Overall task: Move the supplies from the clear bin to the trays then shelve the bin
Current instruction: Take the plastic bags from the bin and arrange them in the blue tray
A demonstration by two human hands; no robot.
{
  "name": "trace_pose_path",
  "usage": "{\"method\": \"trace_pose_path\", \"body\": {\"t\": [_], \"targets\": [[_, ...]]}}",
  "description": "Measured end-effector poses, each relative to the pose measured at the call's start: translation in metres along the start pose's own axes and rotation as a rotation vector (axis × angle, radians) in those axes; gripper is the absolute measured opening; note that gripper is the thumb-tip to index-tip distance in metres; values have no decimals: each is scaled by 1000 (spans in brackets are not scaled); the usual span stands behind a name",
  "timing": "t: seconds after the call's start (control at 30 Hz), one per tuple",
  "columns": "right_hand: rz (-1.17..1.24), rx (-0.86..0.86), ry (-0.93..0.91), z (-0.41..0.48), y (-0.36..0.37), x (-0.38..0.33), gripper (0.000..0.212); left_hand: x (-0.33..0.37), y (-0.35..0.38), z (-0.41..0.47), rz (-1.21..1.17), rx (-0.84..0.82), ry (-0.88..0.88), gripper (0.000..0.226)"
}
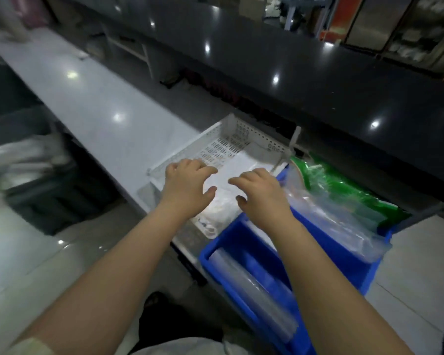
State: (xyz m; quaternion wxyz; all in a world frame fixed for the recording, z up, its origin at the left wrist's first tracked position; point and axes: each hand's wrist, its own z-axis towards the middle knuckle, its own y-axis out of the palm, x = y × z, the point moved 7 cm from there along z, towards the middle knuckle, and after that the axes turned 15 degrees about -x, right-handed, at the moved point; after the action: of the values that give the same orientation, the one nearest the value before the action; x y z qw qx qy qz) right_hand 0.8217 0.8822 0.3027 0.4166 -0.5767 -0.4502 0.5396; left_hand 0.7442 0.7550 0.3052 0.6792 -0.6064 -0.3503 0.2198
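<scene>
A white perforated tray [241, 135] sits on the pale counter, with clear plastic packets [221, 206] lying in its near part. To its right stands a blue tray [354, 267] holding clear plastic sleeves and a green packet [344, 188]. My left hand [187, 185] and my right hand [262, 193] hover side by side over the white tray, fingers loosely spread and bent, holding nothing. A clear bin edge [208, 233] shows at the white tray's near corner, below my forearms.
A long pale counter [92, 103] runs away to the left. A dark glossy ledge [305, 62] overhangs behind the trays. A dark bin with white bags [36, 170] stands below the counter at left. Tiled floor lies beneath.
</scene>
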Motion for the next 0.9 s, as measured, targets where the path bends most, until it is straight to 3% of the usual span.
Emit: {"method": "trace_pose_path", "body": {"t": [0.13,0.3,0.47,0.7,0.9], "targets": [[-79,-53,-200,50,18,-92,42,-97,-17,-49,-42,43,-226,38],[-164,-124,-438,112,52,-223,41,-219,-39,-125,-55,232,-425,30],[-198,-181,-627,177,91,-362,47,-359,-54,-189,-55,190,-620,38],[-208,-326,-671,274,157,-498,53,-521,-46,-245,-73,50,-777,48],[-198,-425,-672,350,199,-574,53,-626,-42,-245,-159,-14,-814,55]]}}
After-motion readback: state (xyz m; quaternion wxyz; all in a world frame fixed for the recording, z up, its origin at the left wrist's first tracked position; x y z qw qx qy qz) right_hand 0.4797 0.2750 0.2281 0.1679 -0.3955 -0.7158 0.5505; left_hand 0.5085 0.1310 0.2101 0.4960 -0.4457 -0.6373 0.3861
